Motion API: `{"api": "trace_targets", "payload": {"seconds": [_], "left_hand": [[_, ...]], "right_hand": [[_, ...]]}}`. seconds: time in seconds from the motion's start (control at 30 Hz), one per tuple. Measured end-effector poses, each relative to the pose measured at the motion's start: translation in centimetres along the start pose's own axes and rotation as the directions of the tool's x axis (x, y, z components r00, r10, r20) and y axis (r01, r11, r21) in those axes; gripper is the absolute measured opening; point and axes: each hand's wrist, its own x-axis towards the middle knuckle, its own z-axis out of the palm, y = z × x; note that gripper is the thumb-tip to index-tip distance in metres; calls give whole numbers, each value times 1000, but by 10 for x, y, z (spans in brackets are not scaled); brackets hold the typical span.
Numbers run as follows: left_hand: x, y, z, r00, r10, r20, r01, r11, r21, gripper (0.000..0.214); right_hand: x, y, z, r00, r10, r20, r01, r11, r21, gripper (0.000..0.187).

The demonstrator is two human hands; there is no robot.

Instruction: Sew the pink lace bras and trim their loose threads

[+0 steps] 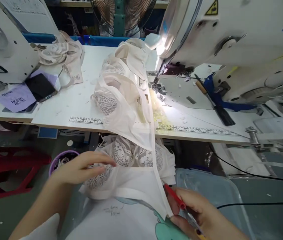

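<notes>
Left hand (83, 168) of mine bends loosely over the white lace garment (135, 176); whether it pinches cloth, I cannot tell. Rightward, a white strip (153, 143) runs near to far, its near end against my right hand (193, 206), the nearer one, which grips a red-and-metal tool (175, 196). Far left, a purple slip (16, 97) bears unreadable codes; far right, blue lettering on the sewing machine (251, 36) is cut off.

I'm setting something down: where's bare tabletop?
The flat white tabletop is mostly bare between the crumpled beige fabric garments and the white lace bras. Crowded: around the black rectangular phone and lilac printed paper.
</notes>
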Motion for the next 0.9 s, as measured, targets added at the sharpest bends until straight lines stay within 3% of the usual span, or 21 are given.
{"api": "trace_targets", "payload": {"seconds": [0.03,0.13,0.27,0.37,0.47,0.57,0.7,0.8,0.9], "left_hand": [[17,12,13,988,84,132,-69,991,-114,35],[56,39,52,926,248,286,-149,934,-325,26],[69,40,91,900,194,390,15,882,-472,20],[66,30,94,849,140,510,172,839,-516,21],[63,30,87,797,149,585,196,853,-484,25],[61,33,85,828,155,538,117,892,-437,32],[56,32,89,907,121,405,25,941,-337,34],[54,29,88,904,123,410,-10,964,-267,34],[55,30,84,902,108,419,-30,982,-189,34]], "right_hand": [[-1,-1,-1,1000,-16,-10,16,1000,-13,19],[-1,-4,-3,997,-38,-63,34,998,-55,18],[-5,2,-1,990,-41,-134,27,994,-104,17],[-9,12,3,987,-78,-139,74,997,-33,15],[-5,18,2,977,-164,-136,173,984,52,13],[3,14,-14,990,-138,-37,142,980,138,18],[14,12,-59,985,37,169,-40,999,18,54],[24,21,-89,913,237,334,-185,966,-179,52],[39,25,-101,844,321,430,-201,933,-300,46]]}}
